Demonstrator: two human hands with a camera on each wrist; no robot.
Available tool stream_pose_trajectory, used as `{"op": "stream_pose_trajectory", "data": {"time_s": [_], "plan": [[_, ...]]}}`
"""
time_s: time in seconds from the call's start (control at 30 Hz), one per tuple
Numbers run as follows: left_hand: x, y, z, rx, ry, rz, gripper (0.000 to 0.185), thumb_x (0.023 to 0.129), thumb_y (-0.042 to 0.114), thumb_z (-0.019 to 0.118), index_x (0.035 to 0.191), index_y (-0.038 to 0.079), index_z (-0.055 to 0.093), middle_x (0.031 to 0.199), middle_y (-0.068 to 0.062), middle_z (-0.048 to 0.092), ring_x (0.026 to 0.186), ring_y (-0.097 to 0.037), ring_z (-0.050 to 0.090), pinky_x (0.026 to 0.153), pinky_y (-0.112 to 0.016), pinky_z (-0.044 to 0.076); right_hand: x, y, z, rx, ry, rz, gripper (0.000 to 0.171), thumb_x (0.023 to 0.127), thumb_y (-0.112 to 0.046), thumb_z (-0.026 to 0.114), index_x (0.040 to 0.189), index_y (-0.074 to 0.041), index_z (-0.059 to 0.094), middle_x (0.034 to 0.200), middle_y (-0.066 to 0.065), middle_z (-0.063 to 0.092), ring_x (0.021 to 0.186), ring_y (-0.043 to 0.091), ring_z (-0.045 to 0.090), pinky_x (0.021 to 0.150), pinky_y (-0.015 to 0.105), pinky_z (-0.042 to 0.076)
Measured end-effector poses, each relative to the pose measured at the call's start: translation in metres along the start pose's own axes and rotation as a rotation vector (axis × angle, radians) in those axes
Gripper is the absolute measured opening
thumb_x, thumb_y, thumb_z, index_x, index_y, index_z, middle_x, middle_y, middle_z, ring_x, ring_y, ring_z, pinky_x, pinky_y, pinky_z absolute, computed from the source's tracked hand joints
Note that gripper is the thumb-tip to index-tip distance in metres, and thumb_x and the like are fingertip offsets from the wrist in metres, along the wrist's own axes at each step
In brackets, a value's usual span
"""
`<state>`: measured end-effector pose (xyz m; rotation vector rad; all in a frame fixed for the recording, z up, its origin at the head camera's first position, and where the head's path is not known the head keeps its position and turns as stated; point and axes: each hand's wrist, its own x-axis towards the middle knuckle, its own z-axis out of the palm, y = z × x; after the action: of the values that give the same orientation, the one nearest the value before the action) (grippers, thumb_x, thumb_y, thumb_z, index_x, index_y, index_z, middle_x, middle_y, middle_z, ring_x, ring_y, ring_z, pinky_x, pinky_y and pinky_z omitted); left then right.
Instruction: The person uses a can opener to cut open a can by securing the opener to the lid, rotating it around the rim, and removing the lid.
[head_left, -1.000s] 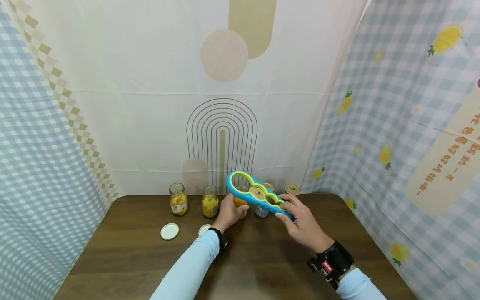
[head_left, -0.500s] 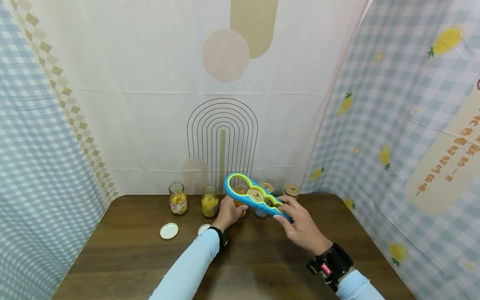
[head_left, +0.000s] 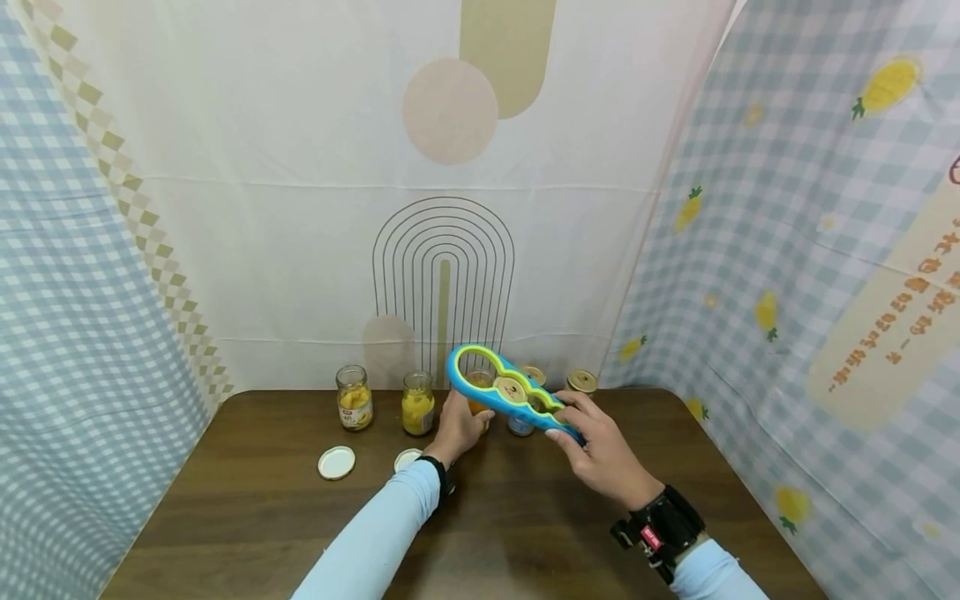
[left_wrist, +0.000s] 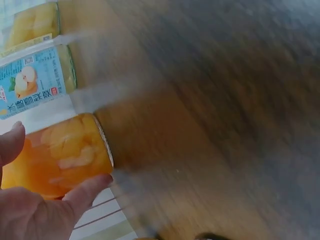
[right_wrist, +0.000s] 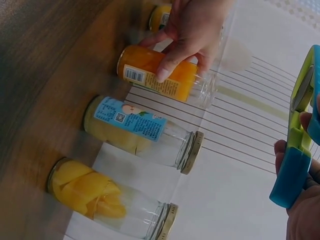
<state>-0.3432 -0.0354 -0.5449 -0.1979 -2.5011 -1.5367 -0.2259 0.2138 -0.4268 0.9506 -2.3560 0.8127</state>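
My left hand (head_left: pixel 459 429) grips a glass jar of orange fruit pieces (right_wrist: pixel 137 60) standing on the table, and its thumb lies along the label. No lid sits on that jar's rim in the right wrist view. Above and to the right, my right hand (head_left: pixel 603 450) holds a blue and green multi-ring jar opener (head_left: pixel 480 392) by one end. A gold lid (head_left: pixel 511 389) sits in one of the opener's middle rings. The opener's far ring overlaps the jar's top in the head view. Part of the jar is hidden behind the left fingers.
Right of the held jar stand a blue-labelled jar (right_wrist: pixel 132 125) and a jar of yellow fruit (right_wrist: pixel 90 190), both gold-lidded. To the left are two lidless fruit jars (head_left: pixel 355 404). White-faced lids (head_left: pixel 337 462) lie before them on the wooden table (head_left: pixel 517 533). Fabric hangs behind.
The opener and right hand have shifted slightly left and down since a second ago, with the lid still in the ring. The left hand stays on the jar.
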Motion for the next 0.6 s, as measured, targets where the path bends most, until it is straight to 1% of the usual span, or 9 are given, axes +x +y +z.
{"op": "stream_pose_trajectory", "data": {"time_s": [0.1, 0.2, 0.27, 0.3, 0.37, 0.43, 0.5, 0.53, 0.6], "plan": [[0.007, -0.019, 0.008, 0.017, 0.034, 0.039, 0.077, 0.092, 0.017, 0.086, 0.157, 0.015, 0.044, 0.157, -0.016, 0.053, 0.145, -0.042, 0.052, 0.114, -0.064, 0.048, 0.001, -0.001, 0.001, 0.006, 0.003, 0.005, 0.010, 0.099, -0.008, 0.075, 0.106, -0.014, 0.070, 0.139, 0.016, 0.064, 0.097, 0.014, 0.064, 0.074, 0.027, 0.053], [0.008, -0.027, 0.010, 0.068, 0.087, 0.091, 0.077, 0.090, 0.022, 0.089, 0.154, 0.016, 0.046, 0.148, -0.017, 0.058, 0.138, -0.041, 0.056, 0.110, -0.062, 0.052, 0.003, -0.002, 0.002, 0.011, 0.005, 0.010, 0.009, 0.100, -0.009, 0.075, 0.105, -0.014, 0.070, 0.139, 0.015, 0.064, 0.102, 0.018, 0.066, 0.077, 0.029, 0.054], [-0.001, -0.016, 0.003, 0.067, 0.114, 0.105, 0.081, 0.088, 0.021, 0.090, 0.155, 0.014, 0.045, 0.143, -0.019, 0.060, 0.134, -0.042, 0.057, 0.107, -0.064, 0.052, 0.004, -0.002, 0.003, 0.012, 0.006, 0.012, 0.008, 0.100, -0.009, 0.074, 0.105, -0.014, 0.070, 0.139, 0.015, 0.065, 0.104, 0.019, 0.067, 0.077, 0.030, 0.055], [-0.003, -0.017, 0.001, 0.049, 0.140, 0.140, 0.083, 0.089, 0.025, 0.090, 0.157, 0.015, 0.043, 0.141, -0.017, 0.061, 0.134, -0.038, 0.058, 0.109, -0.060, 0.053, 0.005, -0.002, 0.003, 0.013, 0.006, 0.012, 0.008, 0.100, -0.009, 0.074, 0.105, -0.014, 0.070, 0.139, 0.015, 0.065, 0.104, 0.020, 0.067, 0.078, 0.031, 0.055], [-0.016, 0.001, -0.010, 0.038, 0.167, 0.130, 0.085, 0.089, 0.021, 0.090, 0.158, 0.011, 0.043, 0.139, -0.020, 0.062, 0.132, -0.040, 0.058, 0.107, -0.061, 0.053, 0.006, -0.002, 0.003, 0.013, 0.006, 0.010, 0.008, 0.100, -0.010, 0.074, 0.105, -0.014, 0.071, 0.139, 0.015, 0.065, 0.105, 0.020, 0.068, 0.078, 0.032, 0.056], [-0.031, 0.022, -0.023, 0.015, 0.185, 0.098, 0.082, 0.088, 0.017, 0.090, 0.156, 0.006, 0.046, 0.138, -0.022, 0.063, 0.131, -0.041, 0.058, 0.110, -0.063, 0.050, 0.007, -0.002, 0.003, 0.009, 0.001, 0.006, 0.007, 0.101, -0.010, 0.074, 0.106, -0.013, 0.071, 0.140, 0.015, 0.064, 0.105, 0.020, 0.067, 0.078, 0.032, 0.056], [-0.043, 0.033, -0.030, 0.016, 0.190, 0.056, 0.075, 0.090, 0.020, 0.088, 0.153, 0.003, 0.050, 0.139, -0.022, 0.063, 0.132, -0.041, 0.058, 0.112, -0.062, 0.048, 0.006, -0.001, 0.002, 0.009, -0.004, 0.006, 0.008, 0.101, -0.010, 0.074, 0.107, -0.013, 0.071, 0.141, 0.016, 0.064, 0.102, 0.019, 0.067, 0.077, 0.031, 0.055], [-0.052, 0.046, -0.035, 0.032, 0.173, 0.005, 0.070, 0.090, 0.017, 0.088, 0.149, 0.001, 0.054, 0.140, -0.024, 0.063, 0.131, -0.044, 0.058, 0.111, -0.066, 0.048, 0.006, -0.001, 0.001, 0.006, -0.002, 0.007, 0.008, 0.100, -0.009, 0.074, 0.107, -0.013, 0.071, 0.141, 0.016, 0.064, 0.101, 0.019, 0.066, 0.077, 0.030, 0.055], [-0.065, 0.054, -0.040, 0.041, 0.139, -0.028, 0.065, 0.092, 0.022, 0.086, 0.146, 0.000, 0.057, 0.142, -0.022, 0.062, 0.134, -0.043, 0.058, 0.113, -0.064, 0.047, 0.004, 0.000, -0.002, -0.005, 0.005, 0.009, 0.009, 0.099, -0.008, 0.075, 0.106, -0.013, 0.071, 0.140, 0.017, 0.064, 0.100, 0.018, 0.067, 0.075, 0.028, 0.054]]}}
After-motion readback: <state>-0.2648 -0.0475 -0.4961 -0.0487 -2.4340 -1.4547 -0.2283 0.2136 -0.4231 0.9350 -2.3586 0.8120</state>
